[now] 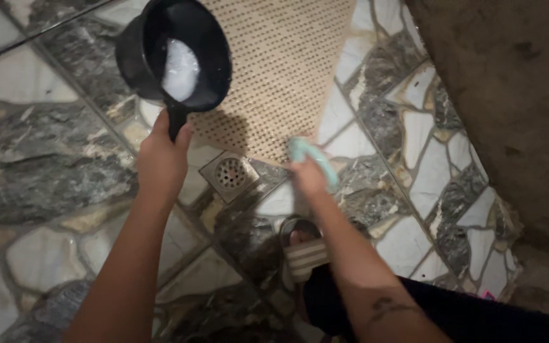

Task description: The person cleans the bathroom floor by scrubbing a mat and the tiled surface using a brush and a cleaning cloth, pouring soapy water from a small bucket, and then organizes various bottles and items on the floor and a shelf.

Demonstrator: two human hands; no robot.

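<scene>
Black plastic forms the scoop point(176, 54) at eleven o'clock, tilted with water showing inside; the left hand point(162, 159) is closed around its handle from below. Under the scoop lies a beige perforated mat point(287, 70) on the stone-patterned floor point(46, 165). The right hand point(308, 174), near the middle, is wrapped around a pale green brush point(316, 159) pressed at the mat's lower corner. A square metal drain point(230, 173) sits between the hands. At six o'clock, a striped sandal point(304, 257) rests on the floor.
</scene>
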